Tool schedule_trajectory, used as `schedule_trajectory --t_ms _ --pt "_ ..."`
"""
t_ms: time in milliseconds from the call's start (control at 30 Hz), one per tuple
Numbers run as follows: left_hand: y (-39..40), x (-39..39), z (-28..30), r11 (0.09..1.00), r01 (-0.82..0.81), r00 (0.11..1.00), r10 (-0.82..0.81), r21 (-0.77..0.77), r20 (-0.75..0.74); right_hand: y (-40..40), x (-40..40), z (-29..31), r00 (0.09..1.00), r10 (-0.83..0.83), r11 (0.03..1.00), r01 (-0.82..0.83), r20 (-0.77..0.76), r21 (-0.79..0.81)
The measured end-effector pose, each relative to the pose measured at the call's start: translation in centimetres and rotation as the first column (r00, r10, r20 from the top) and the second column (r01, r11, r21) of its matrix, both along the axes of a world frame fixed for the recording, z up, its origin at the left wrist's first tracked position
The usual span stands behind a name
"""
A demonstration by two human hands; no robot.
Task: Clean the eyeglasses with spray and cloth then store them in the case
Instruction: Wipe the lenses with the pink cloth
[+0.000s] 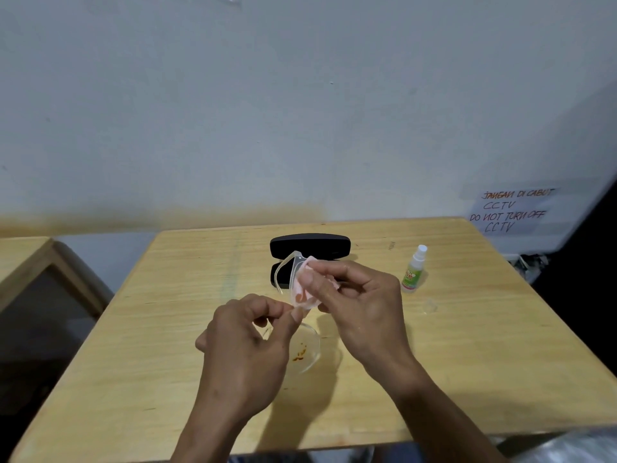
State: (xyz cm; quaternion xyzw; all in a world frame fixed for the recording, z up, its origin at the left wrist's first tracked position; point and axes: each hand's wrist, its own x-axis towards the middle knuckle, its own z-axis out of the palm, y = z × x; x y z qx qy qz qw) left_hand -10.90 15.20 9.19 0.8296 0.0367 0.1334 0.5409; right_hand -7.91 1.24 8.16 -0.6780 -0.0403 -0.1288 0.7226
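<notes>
Right hand [362, 297] presses pink cloth [305, 289] on eyeglasses [289, 267]; left hand [248, 335] pinches frame.

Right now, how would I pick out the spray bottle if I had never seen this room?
Find the yellow wooden table against the pale wall. At its far right side, right of the open black glasses case, stands the small spray bottle. It is the only upright thing there, white-capped with a green label, and neither hand touches it.

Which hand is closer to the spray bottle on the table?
The right hand. It holds the pink cloth against the eyeglasses, just left of the spray bottle in the picture. The left hand pinches the frame lower and farther left.
</notes>
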Motion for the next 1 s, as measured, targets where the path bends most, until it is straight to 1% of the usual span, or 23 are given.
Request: schedule_trajectory --t_ms 100,200,300,467,667,767,900,1000 --pt "-0.1 0.0 0.1 1.0 0.015 1.0 -0.015 -0.025 -0.023 0.2 0.2 -0.3 0.999 -0.017 0.999 0.019 -0.044 0.05" --pt "0.3 0.1 -0.1 0.997 0.019 0.997 -0.025 -0.071 -0.075 -0.1 0.2 -0.4 0.996 0.03 0.998 -0.025 -0.084 0.061" --pt "0.5 0.3 -0.3 0.997 0.013 0.995 -0.02 -0.079 -0.093 -0.7 0.2 -0.4 0.991 0.092 0.992 -0.082 -0.093 0.098" --pt "0.3 0.5 -0.4 0.997 0.032 0.996 -0.037 -0.071 -0.076 -0.9 0.4 -0.1 0.984 0.152 0.966 -0.127 -0.097 0.225" --pt "0.0 0.7 -0.6 0.996 0.009 0.998 -0.014 -0.083 -0.06 -0.8 0.3 -0.1 0.973 0.205 0.927 -0.158 -0.107 0.34" --pt "-0.1 0.7 -0.5 0.996 -0.001 0.998 -0.005 -0.089 -0.065 -0.7 0.3 -0.2 0.978 0.181 0.933 -0.139 -0.099 0.331" --pt "-0.1 0.8 -0.3 0.997 0.006 0.998 -0.011 -0.075 -0.064 -0.5 0.1 -0.3 0.996 0.083 0.974 -0.072 -0.041 0.213" --pt "-0.1 0.8 -0.2 0.998 -0.004 0.998 0.0 -0.055 -0.062 -0.5 0.3 -0.4 0.999 0.049 0.992 -0.05 0.007 0.12"
